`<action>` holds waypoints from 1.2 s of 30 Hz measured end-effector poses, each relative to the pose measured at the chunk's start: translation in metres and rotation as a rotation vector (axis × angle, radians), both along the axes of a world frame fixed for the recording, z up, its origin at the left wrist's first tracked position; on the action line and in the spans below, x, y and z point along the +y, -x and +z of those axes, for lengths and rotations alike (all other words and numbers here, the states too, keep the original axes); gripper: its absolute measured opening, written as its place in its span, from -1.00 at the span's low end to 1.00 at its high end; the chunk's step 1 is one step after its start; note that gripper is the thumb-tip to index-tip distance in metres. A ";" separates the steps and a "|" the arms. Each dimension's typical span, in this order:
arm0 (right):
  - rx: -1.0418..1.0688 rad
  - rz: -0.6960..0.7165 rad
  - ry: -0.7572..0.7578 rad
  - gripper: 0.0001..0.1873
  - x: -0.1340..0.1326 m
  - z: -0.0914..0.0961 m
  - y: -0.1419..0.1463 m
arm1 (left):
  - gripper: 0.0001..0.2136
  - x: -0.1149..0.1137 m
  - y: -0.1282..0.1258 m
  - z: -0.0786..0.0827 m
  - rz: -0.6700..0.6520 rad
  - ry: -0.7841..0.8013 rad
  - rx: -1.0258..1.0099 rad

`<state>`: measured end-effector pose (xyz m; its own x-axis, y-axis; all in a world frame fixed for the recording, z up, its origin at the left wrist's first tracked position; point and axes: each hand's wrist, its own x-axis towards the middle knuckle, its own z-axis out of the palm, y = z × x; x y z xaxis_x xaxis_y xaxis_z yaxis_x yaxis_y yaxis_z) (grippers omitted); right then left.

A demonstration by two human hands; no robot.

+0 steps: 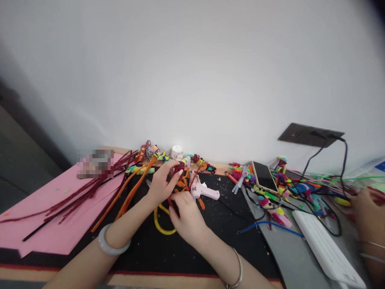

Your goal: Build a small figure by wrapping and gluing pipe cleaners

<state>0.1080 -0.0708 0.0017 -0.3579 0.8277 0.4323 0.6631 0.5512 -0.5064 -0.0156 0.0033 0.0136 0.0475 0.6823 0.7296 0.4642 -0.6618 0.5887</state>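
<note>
In the head view, both hands meet in the lower middle of the frame, above a black mat (pixel 210 245) on the tabletop (pixel 168 281). The left hand (pixel 162 184) has its fingers (pixel 177 173) pinched on the curled top of a red pipe cleaner (pixel 179 166). The right hand (pixel 185 216) is just below, with its fingers bent down over the lower end of the same piece; I cannot tell if they really grip it. A yellow loop (pixel 161 226) lies under the hands, and a pink glue gun (pixel 205 191) lies just to their right.

The piece in hand seems to be at an early stage, because only its top is curled. Many straight orange pipe cleaners (pixel 134 190) and dark red ones (pixel 72 198) lie unused at the left, partly on pink paper (pixel 42 233). Small colourful figures (pixel 197 159) lie in a row by the wall and look finished.

At the right are a phone (pixel 264 176) and a white keyboard (pixel 325 249). At the frame edge there is another person's hand (pixel 365 212).
</note>
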 end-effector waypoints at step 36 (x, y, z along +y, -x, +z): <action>0.673 -0.187 0.195 -0.95 0.031 -0.005 -0.038 | -0.75 -0.020 -0.026 -0.010 -0.497 0.559 -0.198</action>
<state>0.1456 -0.0401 -0.0037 0.0891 0.9335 0.3473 0.2475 0.3170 -0.9156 0.0103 -0.0162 0.0034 0.3487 0.8846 0.3095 0.0419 -0.3446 0.9378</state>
